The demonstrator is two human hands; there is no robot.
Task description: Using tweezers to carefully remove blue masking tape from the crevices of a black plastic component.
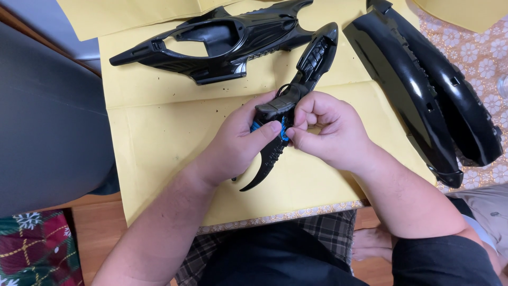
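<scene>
My left hand (239, 139) grips the middle of a long, curved black plastic part (312, 58) that ends in a hooked point near me. My right hand (329, 130) is closed beside it, its fingertips pinching a thin blue wire (283, 130) at the part's middle. A thin black loop of wire sticks up just above my fingers. The part lies slanted over yellow paper (159, 137).
A large hollow black shell piece (222, 39) lies at the back on the yellow paper. Two long glossy black curved panels (423, 79) lie at the right, over a floral tablecloth (476, 50). A dark grey chair back (47, 122) stands at the left.
</scene>
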